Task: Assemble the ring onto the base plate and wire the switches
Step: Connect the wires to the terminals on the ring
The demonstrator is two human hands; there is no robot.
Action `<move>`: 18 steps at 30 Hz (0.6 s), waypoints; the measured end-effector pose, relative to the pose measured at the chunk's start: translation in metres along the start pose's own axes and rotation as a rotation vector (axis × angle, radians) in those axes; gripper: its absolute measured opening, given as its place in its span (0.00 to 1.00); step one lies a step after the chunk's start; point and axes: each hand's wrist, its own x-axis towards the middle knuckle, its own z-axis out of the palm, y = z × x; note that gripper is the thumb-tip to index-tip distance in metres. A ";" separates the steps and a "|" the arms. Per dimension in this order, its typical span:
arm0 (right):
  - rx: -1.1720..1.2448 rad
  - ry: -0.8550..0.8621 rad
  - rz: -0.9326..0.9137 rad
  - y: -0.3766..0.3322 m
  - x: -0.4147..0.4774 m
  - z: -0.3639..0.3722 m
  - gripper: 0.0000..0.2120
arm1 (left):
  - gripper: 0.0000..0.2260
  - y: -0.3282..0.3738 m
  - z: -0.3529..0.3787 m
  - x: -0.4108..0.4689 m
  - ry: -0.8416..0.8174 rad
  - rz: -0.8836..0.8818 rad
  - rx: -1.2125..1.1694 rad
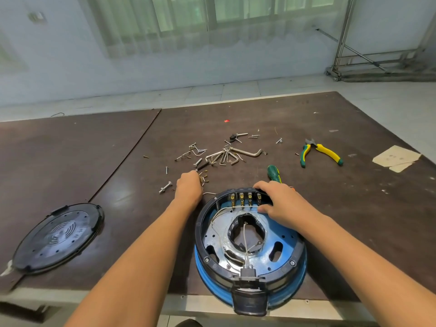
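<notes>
Ring (200,233): black, sitting on top of the blue base plate (284,234) at the near edge of the table (354,208), directly under the right hand.
Switches (245,198): four brass-tabbed units standing in a row inside the ring's far wall, just left of the right hand.
Right hand (280,204): gripping the ring's far right rim, fingers curling over the outside and thumb lying inside by the white wires (245,234).
Left hand (188,187): reaching past the ring's far left side, fingertips curling down into small brass terminals (204,178); whether it is holding one is not clear.
Hex keys (226,156): lying scattered with screws beyond the left hand.
Screwdriver (273,173): green handle showing just behind the right hand.
Pliers (320,152): lying well off to the right.
Black cover (59,237): resting apart on the left.
</notes>
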 end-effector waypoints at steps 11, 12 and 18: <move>-0.069 0.088 -0.020 -0.015 -0.012 -0.017 0.28 | 0.12 0.057 -0.041 -0.086 -0.053 0.202 -0.579; -0.067 0.170 -0.029 -0.019 -0.013 -0.018 0.25 | 0.13 0.056 -0.040 -0.096 -0.027 0.222 -0.594; 0.565 0.428 0.081 -0.048 -0.010 -0.023 0.10 | 0.11 0.043 -0.036 -0.123 0.153 0.254 -0.770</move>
